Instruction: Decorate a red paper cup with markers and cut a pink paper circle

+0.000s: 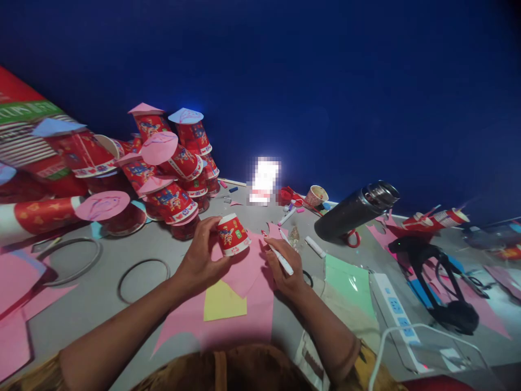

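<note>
A small red paper cup (234, 234) with a printed pattern is held up over the counter (142, 250), tilted slightly, its wide, white-banded rim downward. The person's left hand (205, 252) pinches it, fingers at the narrow upper end and thumb near the rim. Just beside it, the fingers of the right hand (285, 266) are pressed around a white marker (281, 259) that slants up toward the cup. Below both hands lie pink paper (254, 328) and, on top of it, a yellow piece of paper (225, 301). To the left stand piled red cups (173, 202), several topped with pink or blue paper, near a thin grey ring (119, 285). To the right are a leaning black bottle (344, 217), a green sheet (350, 277) and a white power strip (396, 309).
</note>
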The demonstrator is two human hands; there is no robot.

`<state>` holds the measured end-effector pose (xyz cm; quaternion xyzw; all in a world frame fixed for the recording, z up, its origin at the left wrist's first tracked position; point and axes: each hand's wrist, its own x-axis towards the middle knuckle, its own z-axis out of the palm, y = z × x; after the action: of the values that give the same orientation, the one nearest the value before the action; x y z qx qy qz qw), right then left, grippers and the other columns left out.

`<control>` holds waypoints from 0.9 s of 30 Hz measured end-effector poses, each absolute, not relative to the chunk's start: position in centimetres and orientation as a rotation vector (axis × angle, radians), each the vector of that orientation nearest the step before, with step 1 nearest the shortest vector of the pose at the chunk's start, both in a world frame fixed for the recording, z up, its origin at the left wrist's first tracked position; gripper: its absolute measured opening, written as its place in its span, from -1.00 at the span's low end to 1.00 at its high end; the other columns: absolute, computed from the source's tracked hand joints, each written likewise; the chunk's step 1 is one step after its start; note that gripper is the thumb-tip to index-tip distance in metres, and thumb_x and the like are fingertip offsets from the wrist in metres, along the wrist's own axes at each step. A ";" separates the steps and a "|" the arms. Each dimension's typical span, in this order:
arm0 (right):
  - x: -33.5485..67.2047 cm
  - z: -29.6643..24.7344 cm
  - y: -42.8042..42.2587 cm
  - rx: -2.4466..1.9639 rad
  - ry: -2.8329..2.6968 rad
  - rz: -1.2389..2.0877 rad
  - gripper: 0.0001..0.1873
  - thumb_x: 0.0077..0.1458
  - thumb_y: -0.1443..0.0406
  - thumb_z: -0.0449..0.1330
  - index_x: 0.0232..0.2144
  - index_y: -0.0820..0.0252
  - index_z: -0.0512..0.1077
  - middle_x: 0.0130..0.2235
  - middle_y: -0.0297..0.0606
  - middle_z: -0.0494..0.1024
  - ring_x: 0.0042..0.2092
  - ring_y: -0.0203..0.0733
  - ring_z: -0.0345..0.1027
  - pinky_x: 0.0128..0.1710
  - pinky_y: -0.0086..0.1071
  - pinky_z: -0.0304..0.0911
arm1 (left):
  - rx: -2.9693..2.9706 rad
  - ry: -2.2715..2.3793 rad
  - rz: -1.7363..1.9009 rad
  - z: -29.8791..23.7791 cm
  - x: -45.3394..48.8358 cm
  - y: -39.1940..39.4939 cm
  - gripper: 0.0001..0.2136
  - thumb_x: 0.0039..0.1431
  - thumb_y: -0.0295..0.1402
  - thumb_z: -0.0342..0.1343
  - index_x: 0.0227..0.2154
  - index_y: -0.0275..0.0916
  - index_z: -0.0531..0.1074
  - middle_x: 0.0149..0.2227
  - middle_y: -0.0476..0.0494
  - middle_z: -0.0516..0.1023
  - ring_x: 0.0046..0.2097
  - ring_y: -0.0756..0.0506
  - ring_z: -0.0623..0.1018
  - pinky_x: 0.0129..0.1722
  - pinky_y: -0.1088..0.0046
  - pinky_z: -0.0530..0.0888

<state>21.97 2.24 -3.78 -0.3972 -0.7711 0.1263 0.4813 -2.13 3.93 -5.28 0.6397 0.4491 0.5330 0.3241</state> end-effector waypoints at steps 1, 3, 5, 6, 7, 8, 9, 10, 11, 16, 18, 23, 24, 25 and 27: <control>22.1 -3.7 2.4 -0.955 -1.880 0.303 -0.70 0.45 0.31 0.15 0.14 0.09 0.53 -0.09 -0.11 0.72 -0.09 -0.04 0.63 -0.08 -0.16 0.54 | 1.675 1.190 1.382 -5.3 -2.3 4.0 -0.23 0.08 -0.39 0.44 0.31 -0.08 0.22 0.29 -0.28 0.32 0.25 -0.28 0.55 0.29 -0.02 0.53; 22.2 -3.7 2.6 -0.944 -1.851 0.299 -0.73 0.44 0.31 0.17 0.10 0.08 0.56 -0.09 -0.11 0.73 -0.09 -0.04 0.63 -0.08 -0.15 0.53 | 1.657 1.202 1.357 -5.3 -2.5 4.0 -0.23 0.06 -0.48 0.37 0.32 -0.09 0.22 0.32 -0.30 0.32 0.30 -0.31 0.51 0.36 -0.05 0.47; 22.4 -3.6 2.8 -0.972 -1.798 0.310 -0.77 0.42 0.32 0.18 0.03 0.08 0.59 -0.11 -0.14 0.73 -0.11 -0.06 0.63 -0.08 -0.16 0.53 | 1.627 1.186 1.332 -5.3 -2.5 3.9 -0.22 0.03 -0.54 0.30 0.34 -0.10 0.22 0.34 -0.31 0.32 0.32 -0.31 0.50 0.39 -0.06 0.44; 22.5 -3.5 2.8 -1.000 -1.766 0.324 -0.79 0.41 0.32 0.19 0.00 0.08 0.59 -0.14 -0.16 0.73 -0.12 -0.07 0.63 -0.09 -0.17 0.52 | 1.609 1.176 1.324 -5.4 -2.5 3.8 -0.21 0.02 -0.55 0.27 0.34 -0.10 0.21 0.34 -0.31 0.32 0.32 -0.31 0.50 0.39 -0.06 0.43; 22.5 -3.5 2.8 -1.035 -1.732 0.343 -0.81 0.40 0.32 0.19 -0.04 0.08 0.59 -0.17 -0.18 0.72 -0.16 -0.08 0.63 -0.12 -0.19 0.52 | 1.590 1.171 1.319 -5.5 -2.4 3.8 -0.20 0.00 -0.57 0.26 0.34 -0.10 0.21 0.34 -0.31 0.32 0.33 -0.32 0.49 0.40 -0.06 0.42; 22.6 -3.5 2.7 -1.074 -1.697 0.371 -0.84 0.39 0.31 0.19 -0.08 0.08 0.59 -0.21 -0.21 0.71 -0.20 -0.10 0.62 -0.16 -0.21 0.51 | 1.572 1.169 1.315 -5.6 -2.4 3.7 -0.19 -0.01 -0.58 0.25 0.34 -0.10 0.21 0.35 -0.32 0.32 0.34 -0.32 0.49 0.40 -0.06 0.42; 22.6 -3.4 2.6 -1.113 -1.660 0.406 -0.86 0.38 0.30 0.20 -0.11 0.08 0.58 -0.26 -0.25 0.69 -0.25 -0.12 0.60 -0.21 -0.24 0.49 | 1.556 1.172 1.317 -5.6 -2.4 3.7 -0.18 -0.03 -0.58 0.24 0.35 -0.11 0.21 0.36 -0.34 0.31 0.34 -0.33 0.48 0.40 -0.06 0.42; 22.6 -3.4 2.6 -1.152 -1.620 0.450 -0.88 0.37 0.29 0.21 -0.15 0.08 0.58 -0.30 -0.28 0.67 -0.30 -0.15 0.58 -0.26 -0.27 0.47 | 1.544 1.178 1.319 -5.7 -2.4 3.7 -0.18 -0.04 -0.59 0.23 0.35 -0.11 0.21 0.36 -0.35 0.31 0.35 -0.33 0.48 0.40 -0.06 0.42; 22.6 -3.5 2.5 -1.182 -1.582 0.495 -0.90 0.35 0.28 0.23 -0.18 0.08 0.57 -0.33 -0.30 0.65 -0.33 -0.17 0.56 -0.30 -0.29 0.45 | 1.537 1.184 1.317 -5.8 -2.4 3.7 -0.17 -0.05 -0.60 0.23 0.35 -0.11 0.21 0.37 -0.36 0.31 0.35 -0.34 0.48 0.41 -0.07 0.41; 22.4 -3.5 1.9 -1.239 -1.481 0.633 -0.92 0.29 0.24 0.29 -0.27 0.08 0.57 -0.37 -0.31 0.63 -0.36 -0.19 0.52 -0.36 -0.33 0.41 | 1.565 1.186 1.240 -5.7 -2.8 4.0 -0.14 -0.08 -0.62 0.19 0.36 -0.09 0.21 0.37 -0.34 0.31 0.36 -0.35 0.47 0.46 -0.11 0.33; 22.4 -3.4 1.8 -1.257 -1.483 0.634 -0.93 0.28 0.25 0.29 -0.26 0.08 0.57 -0.36 -0.30 0.63 -0.35 -0.18 0.53 -0.34 -0.32 0.42 | 1.568 1.185 1.208 -5.7 -2.9 4.1 -0.15 -0.08 -0.61 0.20 0.35 -0.09 0.22 0.37 -0.34 0.32 0.37 -0.36 0.46 0.47 -0.12 0.32; 22.8 -3.2 2.6 -1.209 -1.578 0.482 -0.87 0.35 0.30 0.25 -0.10 0.06 0.59 -0.22 -0.22 0.71 -0.22 -0.11 0.62 -0.17 -0.24 0.51 | 1.483 1.159 1.219 -5.9 -2.8 3.9 -0.20 -0.01 -0.51 0.31 0.34 -0.11 0.22 0.39 -0.39 0.33 0.39 -0.40 0.45 0.45 -0.18 0.34; 23.0 -3.2 2.9 -1.178 -1.626 0.427 -0.84 0.37 0.32 0.24 -0.05 0.06 0.58 -0.18 -0.20 0.72 -0.18 -0.10 0.62 -0.13 -0.22 0.52 | 1.458 1.155 1.241 -6.0 -2.7 3.9 -0.21 0.01 -0.47 0.34 0.33 -0.10 0.22 0.38 -0.39 0.34 0.38 -0.39 0.46 0.43 -0.17 0.36; 23.1 -3.2 3.0 -1.147 -1.682 0.372 -0.81 0.37 0.35 0.23 -0.01 0.06 0.57 -0.15 -0.19 0.72 -0.14 -0.09 0.63 -0.10 -0.21 0.52 | 1.433 1.154 1.261 -6.0 -2.6 3.8 -0.22 0.03 -0.43 0.37 0.32 -0.09 0.22 0.37 -0.38 0.36 0.36 -0.39 0.49 0.41 -0.17 0.40; 23.2 -3.2 3.3 -1.111 -1.816 0.277 -0.73 0.38 0.39 0.20 0.05 0.05 0.54 -0.13 -0.16 0.72 -0.10 -0.06 0.61 -0.06 -0.18 0.53 | 1.417 1.179 1.294 -5.9 -2.4 3.7 -0.22 0.06 -0.33 0.43 0.31 -0.06 0.21 0.32 -0.35 0.41 0.30 -0.37 0.56 0.35 -0.15 0.49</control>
<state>23.22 3.28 -3.18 -0.4549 -0.7433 0.1132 0.4772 -2.45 3.72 -5.90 0.5681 0.4724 0.5187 0.4301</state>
